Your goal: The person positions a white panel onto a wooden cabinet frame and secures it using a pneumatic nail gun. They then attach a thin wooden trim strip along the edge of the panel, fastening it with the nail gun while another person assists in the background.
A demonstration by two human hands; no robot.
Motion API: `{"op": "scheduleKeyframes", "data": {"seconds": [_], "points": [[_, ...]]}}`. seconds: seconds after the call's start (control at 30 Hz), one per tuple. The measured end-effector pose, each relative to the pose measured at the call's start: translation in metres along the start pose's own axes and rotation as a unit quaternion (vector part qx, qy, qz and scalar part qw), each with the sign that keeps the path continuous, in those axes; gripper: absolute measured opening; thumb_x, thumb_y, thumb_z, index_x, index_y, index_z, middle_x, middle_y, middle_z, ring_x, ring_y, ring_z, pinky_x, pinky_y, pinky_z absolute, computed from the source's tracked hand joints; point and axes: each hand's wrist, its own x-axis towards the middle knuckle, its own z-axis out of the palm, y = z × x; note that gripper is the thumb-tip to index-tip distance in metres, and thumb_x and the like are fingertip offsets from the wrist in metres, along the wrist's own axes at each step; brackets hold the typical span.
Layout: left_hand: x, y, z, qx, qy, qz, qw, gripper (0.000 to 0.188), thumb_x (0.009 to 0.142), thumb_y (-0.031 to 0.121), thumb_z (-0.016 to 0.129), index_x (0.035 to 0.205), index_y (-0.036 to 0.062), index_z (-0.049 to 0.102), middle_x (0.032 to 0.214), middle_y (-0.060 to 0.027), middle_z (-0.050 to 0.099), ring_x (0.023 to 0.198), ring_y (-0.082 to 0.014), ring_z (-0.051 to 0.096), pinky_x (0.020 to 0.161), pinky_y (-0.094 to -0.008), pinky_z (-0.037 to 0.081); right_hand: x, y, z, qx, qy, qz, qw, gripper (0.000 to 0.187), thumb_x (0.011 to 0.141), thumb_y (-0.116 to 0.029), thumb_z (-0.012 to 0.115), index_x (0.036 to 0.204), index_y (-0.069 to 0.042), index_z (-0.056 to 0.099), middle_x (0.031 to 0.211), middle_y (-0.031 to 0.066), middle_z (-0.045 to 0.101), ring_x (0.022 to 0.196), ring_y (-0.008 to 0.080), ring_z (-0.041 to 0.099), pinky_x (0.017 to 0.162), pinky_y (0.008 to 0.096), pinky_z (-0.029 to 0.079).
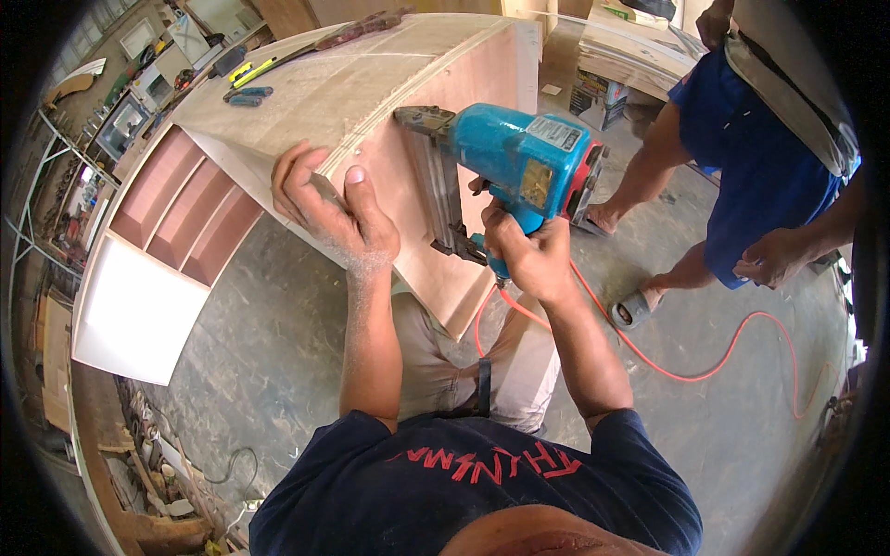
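- One hand, the right hand (528,250), was closed around the grip of the blue nail gun (505,144); whether a finger pressed the trigger could not be told.
- The nail gun lay sideways across the open side of the wooden box (287,102), its nose at the rim, probably so that it met the layered edge squarely.
- The left hand (338,208) was half open, fingers loosely bent and thumb raised, gripping no tool. It sat by the box's near edge, perhaps to steady it; firm contact could not be made out.
- That hand was nearer the corner than the gun's nose, which seemed a sensible offset.
- Pliers (250,95) rested on the box's top, likely parked within reach of the left arm.
- The box's lower corner came close above the person's knees, leaving little room below.
- Grey floor (269,306) showed between the box and the shelf unit (139,306) on the left.
- On the right, the orange hose (686,378) curved over the floor past a co-worker's sandal (633,310), limiting that side.
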Motion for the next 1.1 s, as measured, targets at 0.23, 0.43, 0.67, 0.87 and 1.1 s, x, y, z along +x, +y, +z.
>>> {"op": "scheduleKeyframes", "data": {"seconds": [0.23,0.43,0.67,0.87,1.1], "points": [[-0.005,0.008,0.003,-0.094,0.037,-0.066,0.993,0.052,0.097,0.021,0.057,0.135,-0.0086,0.038,0.136,-0.0243,0.041,0.128,-0.0356,0.043,0.11,-0.0481,0.033,-0.002,-0.002,0.001,0.01,0.004,0.015,1.0,0.017,0.093,-0.005,0.054,0.107,0.001,0.061,0.073,-0.0005,0.056,0.059,0.0066,0.051,0.053,0.0259,0.043],[-0.01,0.0,0.001,-0.047,0.026,-0.041,0.998,0.065,0.097,0.026,0.058,0.142,-0.0098,0.028,0.143,-0.0276,0.033,0.135,-0.0395,0.038,0.115,-0.0498,0.029,-0.001,-0.004,0.001,0.017,0.012,0.006,1.0,0.017,0.091,-0.003,0.053,0.104,0.002,0.061,0.074,0.0,0.057,0.058,0.0067,0.051,0.053,0.0263,0.044],[-0.104,-0.027,0.004,-0.29,0.025,-0.063,0.954,0.092,0.097,0.059,0.048,0.148,-0.012,0.02,0.15,-0.0285,0.026,0.142,-0.0373,0.029,0.116,-0.0508,0.025,-0.017,0.003,-0.025,0.026,0.071,0.052,0.996,0.024,0.086,0.0,0.054,0.109,0.005,0.06,0.07,0.0034,0.055,0.053,0.0103,0.052,0.051,0.0271,0.044],[-0.228,-0.043,-0.005,-0.251,-0.11,-0.295,0.915,0.065,0.095,0.042,0.065,0.124,-0.0141,0.051,0.123,-0.026,0.059,0.108,-0.0329,0.061,0.089,-0.0421,0.05,-0.034,0.011,-0.056,0.017,0.134,0.084,0.987,0.027,0.087,-0.004,0.056,0.113,0.004,0.06,0.067,0.0027,0.055,0.051,0.0111,0.051,0.054,0.0289,0.047],[-0.201,-0.026,-0.001,-0.183,-0.109,-0.278,0.937,0.03,0.092,0.02,0.068,0.098,-0.0102,0.066,0.088,-0.0184,0.07,0.079,-0.0288,0.069,0.07,-0.0379,0.053,-0.032,0.018,-0.082,0.003,0.144,0.061,0.988,0.042,0.083,-0.003,0.054,0.123,0.01,0.055,0.071,0.0024,0.053,0.051,0.0113,0.049,0.053,0.0283,0.046]]}}
